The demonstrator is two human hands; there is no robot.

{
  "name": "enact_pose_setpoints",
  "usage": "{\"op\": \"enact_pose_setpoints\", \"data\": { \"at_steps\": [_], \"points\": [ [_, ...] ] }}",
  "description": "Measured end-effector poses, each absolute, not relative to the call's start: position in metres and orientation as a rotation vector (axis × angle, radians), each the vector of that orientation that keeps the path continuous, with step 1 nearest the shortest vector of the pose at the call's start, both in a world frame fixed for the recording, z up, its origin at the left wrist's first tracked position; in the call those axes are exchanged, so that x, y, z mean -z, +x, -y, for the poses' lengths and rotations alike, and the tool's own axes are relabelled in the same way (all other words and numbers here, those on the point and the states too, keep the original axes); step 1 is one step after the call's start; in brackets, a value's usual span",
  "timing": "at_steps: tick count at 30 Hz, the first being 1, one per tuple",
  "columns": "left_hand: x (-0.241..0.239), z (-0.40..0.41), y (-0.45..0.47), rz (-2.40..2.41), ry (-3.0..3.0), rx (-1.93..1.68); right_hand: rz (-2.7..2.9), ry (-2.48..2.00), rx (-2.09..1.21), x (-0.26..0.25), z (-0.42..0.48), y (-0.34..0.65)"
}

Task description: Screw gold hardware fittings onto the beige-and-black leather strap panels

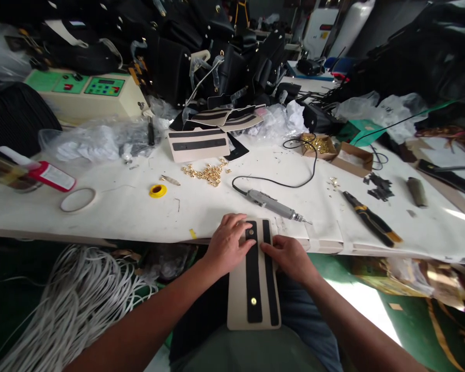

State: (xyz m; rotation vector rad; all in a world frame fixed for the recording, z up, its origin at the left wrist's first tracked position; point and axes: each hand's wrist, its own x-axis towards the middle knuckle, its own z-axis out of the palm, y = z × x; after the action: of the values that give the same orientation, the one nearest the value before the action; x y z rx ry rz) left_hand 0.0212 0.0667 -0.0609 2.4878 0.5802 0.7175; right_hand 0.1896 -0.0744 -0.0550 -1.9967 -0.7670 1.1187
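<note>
The beige panel (238, 299) lies across my lap, its top end on the table (139, 212) edge for support. My left hand (228, 245) presses flat on it; my right hand (289, 256) seems to pinch its edge. Beyond the panel lies a rotary tool (273, 205).

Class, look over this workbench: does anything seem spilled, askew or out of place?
Yes. Small gold fittings lie scattered loose on the table instead of in the box, and white cord spills in a tangle below the table's edge.

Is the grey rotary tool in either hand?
No, the rotary tool lies on the table while both hands press the beige panel.
</note>
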Motion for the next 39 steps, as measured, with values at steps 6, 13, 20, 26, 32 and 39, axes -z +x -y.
{"op": "enact_pose_setpoints", "data": {
  "at_steps": [6, 13, 20, 26, 32, 39],
  "points": [
    [0.065, -0.068, 0.026, -0.625, 2.546, -0.68, 1.158, -2.261, -0.622, 0.025, 0.077, 0.219],
    [0.063, -0.07, 0.029, -0.674, 2.562, -0.636, 1.399, -2.351, -0.181, 0.013, 0.011, 0.252],
    [0.066, -0.067, 0.027, -0.73, 2.543, -0.649, 1.492, -2.474, -0.115, 0.035, -0.037, 0.241],
    [0.067, -0.067, 0.028, -0.74, 2.525, -0.621, 1.572, -2.489, -0.077, 0.035, -0.036, 0.235],
    [0.064, -0.067, 0.029, -0.755, 2.511, -0.596, 1.657, -2.425, -0.158, 0.035, -0.029, 0.246],
    [0.065, -0.07, 0.03, -0.731, 2.533, -0.588, 1.645, -2.548, -0.097, 0.038, 0.002, 0.272]
  ]
}}
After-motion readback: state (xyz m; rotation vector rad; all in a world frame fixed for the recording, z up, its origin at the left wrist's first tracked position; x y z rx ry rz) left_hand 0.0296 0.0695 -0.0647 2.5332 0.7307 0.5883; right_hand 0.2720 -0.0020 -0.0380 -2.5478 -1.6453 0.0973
